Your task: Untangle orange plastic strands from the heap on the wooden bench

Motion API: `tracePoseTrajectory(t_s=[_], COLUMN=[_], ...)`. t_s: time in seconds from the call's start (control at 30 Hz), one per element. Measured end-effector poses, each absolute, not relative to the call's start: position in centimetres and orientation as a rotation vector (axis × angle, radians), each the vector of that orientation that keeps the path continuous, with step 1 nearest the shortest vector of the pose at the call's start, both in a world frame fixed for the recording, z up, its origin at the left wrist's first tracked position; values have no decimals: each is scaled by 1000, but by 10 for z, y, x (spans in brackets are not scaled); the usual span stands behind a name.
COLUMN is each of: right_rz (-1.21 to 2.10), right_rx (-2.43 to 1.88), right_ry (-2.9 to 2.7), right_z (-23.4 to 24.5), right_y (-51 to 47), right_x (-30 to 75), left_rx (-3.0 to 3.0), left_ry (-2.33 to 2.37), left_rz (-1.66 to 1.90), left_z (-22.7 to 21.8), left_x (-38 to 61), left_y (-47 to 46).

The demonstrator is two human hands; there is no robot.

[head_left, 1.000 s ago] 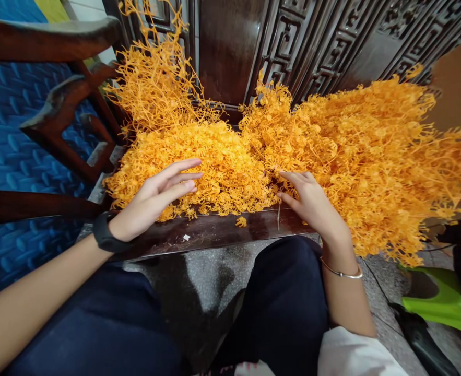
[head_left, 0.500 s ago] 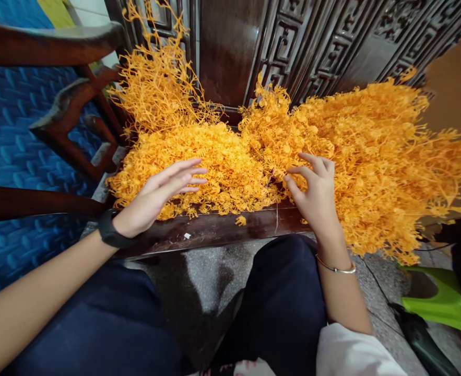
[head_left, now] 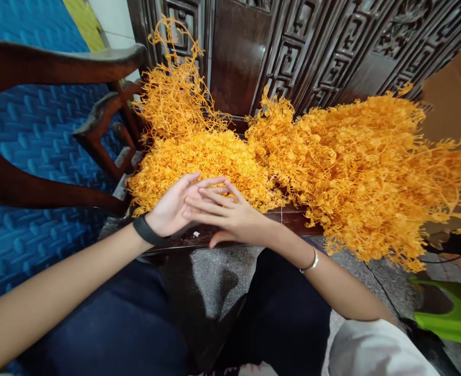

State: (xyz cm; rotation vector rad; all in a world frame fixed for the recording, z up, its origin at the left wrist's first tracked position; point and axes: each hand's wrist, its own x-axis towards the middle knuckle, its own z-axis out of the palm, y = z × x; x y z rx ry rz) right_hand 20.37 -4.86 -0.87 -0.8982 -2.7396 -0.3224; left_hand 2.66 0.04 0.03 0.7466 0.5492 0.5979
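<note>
My left hand is palm up with its fingers stretched out, a dark band round the wrist. Across its palm and fingers lies my right hand, palm down and fingers spread, a thin bangle on that wrist. I see nothing held in either one. Just behind them is a heap of small orange plastic pieces. A tall tangle of orange branching strands rises at the back left of the heap. To the right spreads a large bunch of orange plastic sprays.
The dark wooden bench carries the orange pieces, with carved panels behind. A wooden armrest stands at the left before blue woven-patterned material. Cardboard is at the right. A green plastic object sits low right.
My right hand has moved left, away from the orange bunch, and now rests on my left hand. The left hand has turned palm up. The view has shifted slightly.
</note>
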Motion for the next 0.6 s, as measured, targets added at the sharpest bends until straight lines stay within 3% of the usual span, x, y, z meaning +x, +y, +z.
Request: tracePoseTrajectory(t_s=[0.17, 0.27, 0.4, 0.53, 0.6], right_rz=[-448, -428, -344, -405, -490], right_rx=[-1542, -1417, -991, -1495, -1542], right_ry=[-2051, -1998, -2661, -2253, -2045], right_z=[-1, 0, -9, -10, -9], right_y=[-31, -42, -44, -28, -29], right_x=[235, 221, 194, 209, 211], left_rx=[746, 756, 768, 772, 769], left_ry=[452, 451, 472, 448, 518], left_rz=[642, 705, 719, 728, 747], left_z=[3, 8, 12, 10, 9], left_x=[15, 11, 8, 0, -2], left_y=[6, 4, 0, 4, 5])
